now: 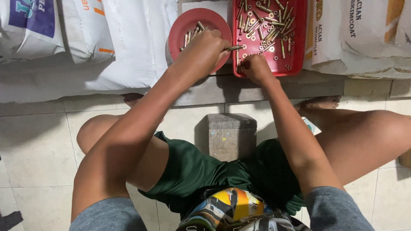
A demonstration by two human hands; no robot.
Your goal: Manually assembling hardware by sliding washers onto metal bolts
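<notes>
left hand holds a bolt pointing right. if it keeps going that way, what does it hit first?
Likely the red rectangular tray: the bolt held in the left hand points right, its tip at the tray's near-left wall. Beyond that lie loose bolts and washers. The right hand sits just below that line; depth is unclear.

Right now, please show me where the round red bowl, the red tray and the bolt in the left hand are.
round red bowl (pixel 182 26), head view, left inner wall.
red tray (pixel 299 51), head view, right rim.
bolt (pixel 235 48), head view, shaft beyond the left hand (pixel 205 49).

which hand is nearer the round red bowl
Left. The left hand is over the round red bowl, holding a brass bolt. The right hand is apart, in the rectangular red tray.
</notes>
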